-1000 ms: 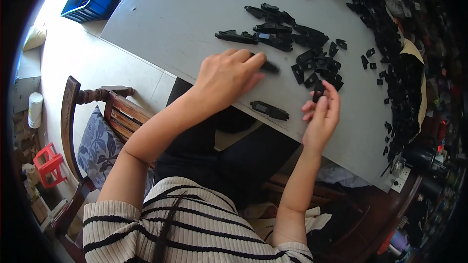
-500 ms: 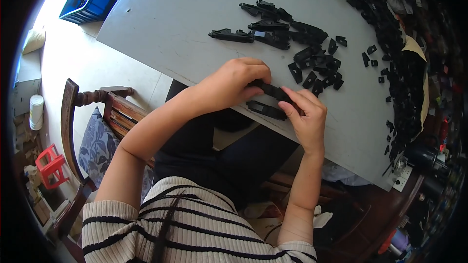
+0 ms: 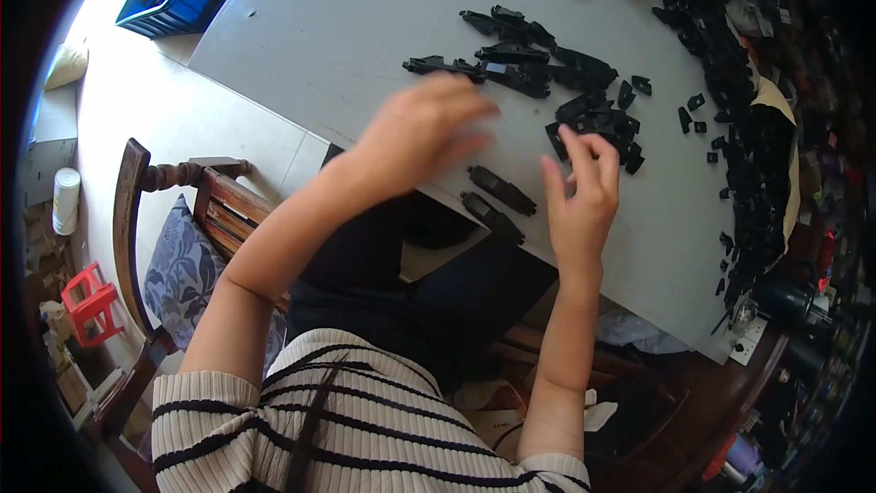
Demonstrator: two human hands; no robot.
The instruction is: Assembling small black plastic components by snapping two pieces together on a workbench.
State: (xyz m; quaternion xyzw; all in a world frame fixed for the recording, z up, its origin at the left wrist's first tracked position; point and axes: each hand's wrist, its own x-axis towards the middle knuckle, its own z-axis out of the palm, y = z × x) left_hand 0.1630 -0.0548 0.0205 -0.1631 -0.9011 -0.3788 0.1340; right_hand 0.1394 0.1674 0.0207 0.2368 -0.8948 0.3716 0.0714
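Barely above a pale grey table (image 3: 319,27), a seated worker's two hands flank a pair of long black parts (image 3: 502,190) lying side by side at the near edge. The right hand (image 3: 582,184) shows thumb and fingers spread, apparently holding nothing; the left hand (image 3: 424,132) is blurred, thumb apart from fingers, and whether anything is in it cannot be told. The edge looks the chief hazard: a brushing wrist could tip the nearer part into the worker's lap. Beyond, overlapping long black pieces (image 3: 516,53) could drag neighbours along if one is pulled, while a careless fingertip could scatter the heaped small black pieces (image 3: 602,119) beside the right hand.
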